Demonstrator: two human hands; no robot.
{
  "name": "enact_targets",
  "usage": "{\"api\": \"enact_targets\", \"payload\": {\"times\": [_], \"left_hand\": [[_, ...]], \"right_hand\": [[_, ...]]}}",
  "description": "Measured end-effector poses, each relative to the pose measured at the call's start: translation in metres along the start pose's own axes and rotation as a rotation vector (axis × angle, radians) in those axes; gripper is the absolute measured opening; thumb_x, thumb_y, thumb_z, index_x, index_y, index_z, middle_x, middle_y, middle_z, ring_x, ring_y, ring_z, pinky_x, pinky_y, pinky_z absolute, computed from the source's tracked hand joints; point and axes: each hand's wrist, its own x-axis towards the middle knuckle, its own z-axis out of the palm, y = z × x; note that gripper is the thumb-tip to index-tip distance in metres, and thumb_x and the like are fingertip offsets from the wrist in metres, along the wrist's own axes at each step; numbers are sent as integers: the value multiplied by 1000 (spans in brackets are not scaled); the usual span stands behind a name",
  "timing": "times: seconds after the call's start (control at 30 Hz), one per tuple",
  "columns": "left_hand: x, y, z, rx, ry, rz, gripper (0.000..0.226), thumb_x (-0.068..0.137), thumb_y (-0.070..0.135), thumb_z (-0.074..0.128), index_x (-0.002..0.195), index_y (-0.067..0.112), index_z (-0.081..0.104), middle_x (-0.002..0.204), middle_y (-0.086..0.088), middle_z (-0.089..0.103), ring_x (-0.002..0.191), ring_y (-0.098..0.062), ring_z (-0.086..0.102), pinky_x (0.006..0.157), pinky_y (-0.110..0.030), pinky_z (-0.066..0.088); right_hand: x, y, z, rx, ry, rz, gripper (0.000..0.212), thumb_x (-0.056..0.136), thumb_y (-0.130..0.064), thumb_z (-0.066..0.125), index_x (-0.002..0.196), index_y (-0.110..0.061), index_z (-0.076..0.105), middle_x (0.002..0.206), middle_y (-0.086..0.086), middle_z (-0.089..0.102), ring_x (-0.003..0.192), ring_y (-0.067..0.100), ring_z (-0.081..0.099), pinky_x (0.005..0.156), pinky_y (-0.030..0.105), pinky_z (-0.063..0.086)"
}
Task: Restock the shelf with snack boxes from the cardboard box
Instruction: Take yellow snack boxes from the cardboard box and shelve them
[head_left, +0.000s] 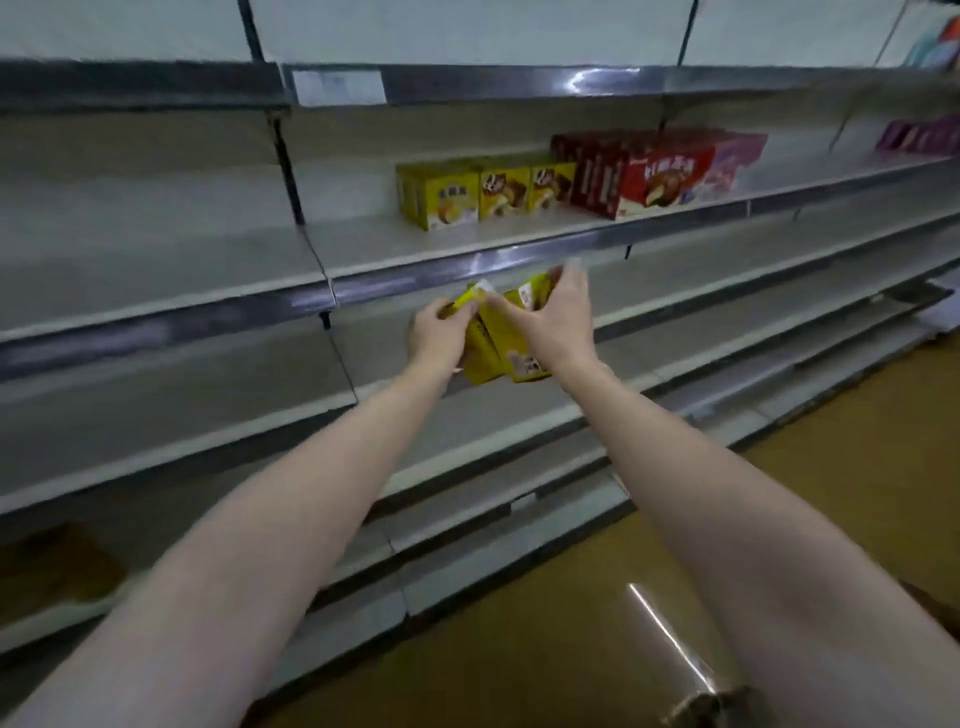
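Holding two yellow snack boxes (498, 338) between both hands, the person has them in the air just below the front edge of the shelf (467, 265) that carries stock. Left hand (439, 332) curls round the left box's near side; right hand (558, 317) grips the right box from its top and far side, fingers bent over it. Motion blur softens the fingertips, so the exact finger placement is probably as stated, not certain.

Handling judgement: thin card cartons, light, stiff at the edges and corners, easily dented on the broad faces. Smooth printed surface, mildly slippery. Best hold is across the narrow sides near the corners, one box per hand.

On that shelf: a row of yellow boxes (483, 192) of the same kind, with red boxes (649, 176) touching them on the right and bare shelf to their left. Shelves below appear unstocked. Cardboard box not clearly in view.
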Motion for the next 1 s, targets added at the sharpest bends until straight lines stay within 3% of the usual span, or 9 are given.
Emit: {"api": "enact_targets", "payload": {"times": [0.13,0.27,0.4,0.5,0.6,0.7,0.77,0.83,1.0], "left_hand": [[27,45,-3,-15,72,70,31,86,50,69,113,41,59,102,10,62,81,-20,67,51,-31,58],[61,66,-10,-25,126,79,30,84,50,68,111,38,64,103,3,70,84,-22,69,64,-38,60],[81,76,-16,-214,224,4,22,86,42,71,81,20,66,69,-2,65,54,-21,61,46,-25,49],[92,74,-22,-343,307,-64,21,87,39,69,87,19,63,73,-4,63,57,-21,58,40,-18,43],[94,80,-28,-434,335,-146,19,94,39,60,100,20,61,70,1,62,49,-13,55,38,-16,45],[96,84,-35,-444,336,-163,21,96,37,58,84,19,60,63,1,59,53,-14,54,39,-17,44],[101,82,-40,-435,339,-196,21,94,38,60,91,18,62,71,-3,59,50,-14,55,36,-17,45],[110,80,-47,-448,373,-231,28,89,41,66,103,17,64,78,-7,60,42,-14,55,34,-17,44],[130,80,-62,-486,358,-301,20,92,35,63,87,17,57,61,-6,61,51,-19,55,36,-21,47]], "right_hand": [[51,-19,3,22,-15,-124,64,71,-66,77,86,-14,42,96,1,45,82,15,44,69,25,38],[91,-30,16,62,-78,-222,58,74,-64,74,81,-15,42,97,-2,44,80,17,45,61,15,42],[122,-32,30,94,-204,-349,47,70,-45,75,101,-16,55,106,4,54,95,21,51,90,44,45],[141,-38,35,86,-340,-396,67,61,-54,60,123,-32,52,131,2,52,121,26,47,103,50,39],[155,-45,42,-68,-496,-427,79,67,-54,54,144,-47,37,156,-2,29,142,33,23,111,52,26],[165,-49,54,33,-506,-413,70,78,-38,64,144,-43,42,157,4,27,140,38,24,115,48,27],[167,-49,63,31,-521,-424,68,82,-33,69,145,-36,42,153,10,31,140,35,25,114,44,26],[172,-45,74,38,-477,-360,70,82,-37,73,144,-25,42,146,14,37,135,34,31,107,42,29],[193,-35,104,7,-454,-220,77,71,-50,81,131,-13,47,132,16,43,124,38,45,103,46,42]]}}
